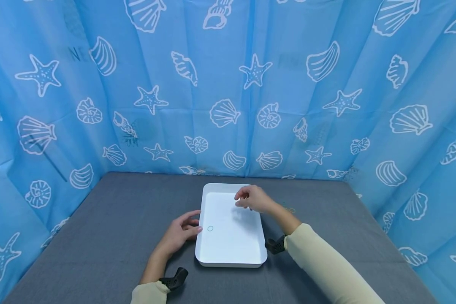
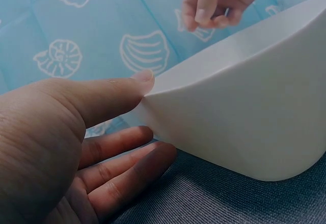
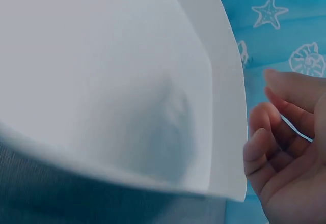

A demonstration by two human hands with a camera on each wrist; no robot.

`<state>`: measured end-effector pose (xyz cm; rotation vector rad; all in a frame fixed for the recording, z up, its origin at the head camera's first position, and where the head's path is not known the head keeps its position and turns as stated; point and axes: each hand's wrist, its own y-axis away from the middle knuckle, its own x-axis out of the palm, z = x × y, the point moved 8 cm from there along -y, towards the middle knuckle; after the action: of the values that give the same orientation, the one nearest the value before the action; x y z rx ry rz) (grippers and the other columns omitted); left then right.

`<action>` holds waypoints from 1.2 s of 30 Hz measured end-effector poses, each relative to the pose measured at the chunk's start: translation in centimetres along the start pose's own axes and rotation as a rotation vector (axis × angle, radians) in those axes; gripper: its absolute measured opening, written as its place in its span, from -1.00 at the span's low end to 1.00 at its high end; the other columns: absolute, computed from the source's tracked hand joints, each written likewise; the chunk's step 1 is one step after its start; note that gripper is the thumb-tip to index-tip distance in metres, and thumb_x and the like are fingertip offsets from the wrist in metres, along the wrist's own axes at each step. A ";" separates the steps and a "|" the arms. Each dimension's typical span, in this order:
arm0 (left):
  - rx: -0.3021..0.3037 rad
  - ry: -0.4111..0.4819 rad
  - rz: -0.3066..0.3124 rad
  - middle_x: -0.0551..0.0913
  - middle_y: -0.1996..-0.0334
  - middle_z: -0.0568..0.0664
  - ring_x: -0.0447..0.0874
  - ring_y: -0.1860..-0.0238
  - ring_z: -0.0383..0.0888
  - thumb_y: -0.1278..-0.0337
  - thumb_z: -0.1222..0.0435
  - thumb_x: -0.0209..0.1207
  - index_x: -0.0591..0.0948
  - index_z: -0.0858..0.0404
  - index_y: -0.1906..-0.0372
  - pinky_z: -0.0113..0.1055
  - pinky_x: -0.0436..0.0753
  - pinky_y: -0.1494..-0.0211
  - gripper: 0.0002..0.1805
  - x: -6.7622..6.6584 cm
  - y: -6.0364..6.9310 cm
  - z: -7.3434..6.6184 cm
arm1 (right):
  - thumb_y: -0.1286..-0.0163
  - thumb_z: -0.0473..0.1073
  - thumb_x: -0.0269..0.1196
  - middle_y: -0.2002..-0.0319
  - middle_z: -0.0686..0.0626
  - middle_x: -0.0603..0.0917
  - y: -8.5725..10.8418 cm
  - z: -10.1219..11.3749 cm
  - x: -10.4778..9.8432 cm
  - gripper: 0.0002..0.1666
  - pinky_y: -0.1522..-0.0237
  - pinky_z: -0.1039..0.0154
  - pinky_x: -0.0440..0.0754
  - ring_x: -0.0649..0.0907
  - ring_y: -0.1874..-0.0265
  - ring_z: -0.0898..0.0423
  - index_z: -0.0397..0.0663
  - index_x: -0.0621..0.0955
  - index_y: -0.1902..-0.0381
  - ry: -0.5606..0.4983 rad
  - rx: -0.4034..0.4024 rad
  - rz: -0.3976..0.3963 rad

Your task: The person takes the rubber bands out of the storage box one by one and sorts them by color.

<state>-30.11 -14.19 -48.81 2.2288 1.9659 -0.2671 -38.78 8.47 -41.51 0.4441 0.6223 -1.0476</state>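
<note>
A white rectangular tray point(image 1: 232, 253) lies on the grey cloth, with a thin green ring point(image 1: 210, 228) on its floor toward the left; the ring also shows in the right wrist view. My left hand point(image 1: 180, 234) rests at the tray's left side. In the left wrist view its thumb point(image 2: 145, 80) touches the rim, and the other visible fingers sit loosely bent beside the outer wall. Over the tray's far right part hovers my right hand point(image 1: 254, 198), fingers bent and apart from the tray floor. No object shows between its fingertips point(image 3: 260, 137).
Small yellowish rings point(image 1: 291, 210) lie on the grey table point(image 1: 327, 232) right of the tray, partly hidden by the right forearm. A blue curtain point(image 1: 228, 84) with white shell and starfish prints stands behind and at both sides. Dark wrist mounts point(image 1: 174, 279) sit on both wrists.
</note>
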 end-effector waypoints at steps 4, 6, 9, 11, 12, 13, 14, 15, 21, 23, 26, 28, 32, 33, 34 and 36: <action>-0.018 0.009 -0.005 0.59 -0.04 0.11 0.62 0.14 -0.05 -0.16 0.24 0.33 0.46 0.13 -0.33 -0.15 0.66 0.08 -0.40 -0.1 0.1 0.0 | -0.28 -0.33 0.32 0.53 0.00 0.53 -0.3 1.1 1.5 -0.89 0.55 0.31 0.49 0.53 0.53 0.01 -0.24 0.64 0.23 0.009 -0.013 0.069; -0.026 0.011 -0.008 0.59 -0.04 0.10 0.62 0.15 -0.05 -0.16 0.24 0.33 0.47 0.12 -0.32 -0.15 0.66 0.08 -0.40 -0.2 0.1 0.0 | -0.28 -0.34 0.32 0.53 -0.02 0.52 -0.4 1.6 2.2 -0.86 0.54 0.30 0.50 0.54 0.52 -0.02 -0.27 0.64 0.21 0.011 -0.014 0.099; -0.033 0.009 -0.013 0.60 -0.05 0.09 0.62 0.15 -0.06 -0.16 0.23 0.33 0.48 0.10 -0.32 -0.14 0.66 0.08 -0.41 -0.2 0.1 -0.1 | -0.27 -0.33 0.34 0.52 -0.02 0.53 -0.7 1.9 3.1 -0.84 0.52 0.29 0.50 0.54 0.51 -0.02 -0.25 0.65 0.19 0.020 -0.001 0.124; -0.032 0.005 -0.012 0.60 -0.05 0.08 0.62 0.15 -0.06 -0.16 0.22 0.33 0.47 0.10 -0.32 -0.13 0.66 0.07 -0.41 -0.2 0.1 -0.1 | -0.25 -0.32 0.35 0.51 -0.01 0.53 -0.9 1.9 3.6 -0.84 0.51 0.29 0.50 0.52 0.51 0.02 -0.22 0.66 0.20 0.041 0.005 0.145; -0.032 0.001 -0.012 0.60 -0.05 0.08 0.62 0.15 -0.07 -0.17 0.22 0.32 0.47 0.10 -0.32 -0.13 0.66 0.07 -0.41 -0.1 0.1 -0.2 | -0.25 -0.32 0.36 0.50 -0.01 0.53 -1.0 1.9 3.9 -0.84 0.51 0.29 0.51 0.52 0.52 0.05 -0.20 0.66 0.20 0.052 0.006 0.157; -0.032 0.001 -0.011 0.60 -0.05 0.08 0.62 0.15 -0.07 -0.17 0.22 0.32 0.47 0.10 -0.32 -0.13 0.66 0.07 -0.41 -0.1 0.1 -0.2 | -0.24 -0.31 0.37 0.50 0.00 0.54 -1.0 1.9 4.2 -0.84 0.50 0.29 0.51 0.51 0.52 0.08 -0.17 0.66 0.21 0.064 0.003 0.171; -0.032 0.000 -0.009 0.60 -0.05 0.08 0.62 0.15 -0.06 -0.17 0.22 0.32 0.47 0.11 -0.32 -0.13 0.66 0.07 -0.41 -0.1 0.1 -0.2 | -0.23 -0.31 0.37 0.49 0.01 0.54 -1.0 1.9 4.5 -0.84 0.49 0.29 0.52 0.50 0.52 0.10 -0.15 0.66 0.21 0.073 0.000 0.187; -0.032 -0.002 -0.009 0.60 -0.05 0.08 0.62 0.15 -0.07 -0.17 0.22 0.32 0.47 0.10 -0.32 -0.13 0.66 0.06 -0.41 0.0 0.0 -0.1 | -0.23 -0.31 0.38 0.49 0.01 0.55 -1.0 1.9 4.8 -0.84 0.48 0.29 0.53 0.50 0.52 0.12 -0.14 0.66 0.21 0.083 -0.004 0.201; -0.021 -0.005 -0.005 0.60 -0.05 0.10 0.63 0.14 -0.05 -0.17 0.24 0.32 0.48 0.11 -0.31 -0.13 0.66 0.07 -0.42 0.0 -0.2 0.1 | -0.25 -0.31 0.36 0.45 0.00 0.58 -1.0 2.1 6.2 -0.82 0.44 0.29 0.55 0.52 0.48 0.13 -0.12 0.66 0.17 0.083 -0.029 0.285; -0.021 -0.006 -0.003 0.60 -0.05 0.10 0.63 0.14 -0.05 -0.17 0.24 0.32 0.48 0.11 -0.32 -0.13 0.66 0.07 -0.42 0.0 -0.2 0.1 | -0.26 -0.31 0.36 0.44 0.02 0.59 -1.1 2.2 6.7 -0.80 0.45 0.32 0.53 0.51 0.49 0.15 -0.11 0.66 0.14 0.082 -0.033 0.314; -0.020 -0.008 -0.001 0.60 -0.05 0.11 0.63 0.14 -0.05 -0.17 0.24 0.32 0.47 0.12 -0.32 -0.13 0.66 0.08 -0.42 0.0 -0.2 0.2 | -0.25 -0.31 0.36 0.43 0.03 0.59 -1.2 2.4 7.4 -0.77 0.48 0.34 0.49 0.50 0.53 0.16 -0.11 0.66 0.12 0.089 -0.049 0.347; -0.019 -0.007 0.001 0.60 -0.05 0.11 0.63 0.14 -0.05 -0.17 0.24 0.31 0.47 0.12 -0.32 -0.13 0.66 0.07 -0.41 0.0 -0.1 0.1 | -0.25 -0.31 0.37 0.43 0.04 0.59 -1.3 2.5 7.8 -0.76 0.49 0.35 0.46 0.49 0.54 0.17 -0.09 0.66 0.11 0.094 -0.055 0.361; -0.018 0.002 0.006 0.59 -0.05 0.12 0.64 0.13 -0.04 -0.18 0.25 0.31 0.46 0.13 -0.32 -0.14 0.66 0.08 -0.42 0.1 -0.1 0.1 | -0.23 -0.31 0.38 0.41 0.04 0.59 -1.5 2.6 8.6 -0.74 0.46 0.37 0.47 0.50 0.52 0.18 -0.06 0.66 0.10 0.099 -0.055 0.380; -0.018 0.006 0.008 0.59 -0.05 0.13 0.64 0.13 -0.03 -0.18 0.26 0.31 0.46 0.14 -0.32 -0.14 0.67 0.08 -0.42 0.1 -0.1 0.1 | -0.23 -0.31 0.38 0.41 0.04 0.59 -1.5 2.6 8.7 -0.73 0.45 0.37 0.48 0.51 0.50 0.18 -0.05 0.66 0.10 0.099 -0.051 0.384; -0.017 0.011 0.009 0.59 -0.05 0.13 0.64 0.13 -0.03 -0.18 0.26 0.31 0.46 0.14 -0.33 -0.13 0.67 0.08 -0.41 0.1 -0.1 0.2 | -0.23 -0.31 0.38 0.40 0.04 0.59 -1.5 2.7 8.8 -0.73 0.44 0.37 0.48 0.51 0.49 0.17 -0.05 0.66 0.09 0.097 -0.048 0.387; -0.016 0.013 0.008 0.60 -0.05 0.13 0.65 0.13 -0.03 -0.18 0.26 0.30 0.46 0.14 -0.33 -0.14 0.67 0.09 -0.42 0.0 -0.1 0.2 | -0.23 -0.32 0.38 0.39 0.03 0.58 -1.5 2.8 8.9 -0.71 0.42 0.36 0.48 0.51 0.46 0.16 -0.05 0.66 0.08 0.094 -0.046 0.395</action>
<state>-30.22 -14.19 -49.00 2.2336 1.9577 -0.2356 -36.22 0.26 -45.44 0.5525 0.6099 -0.6387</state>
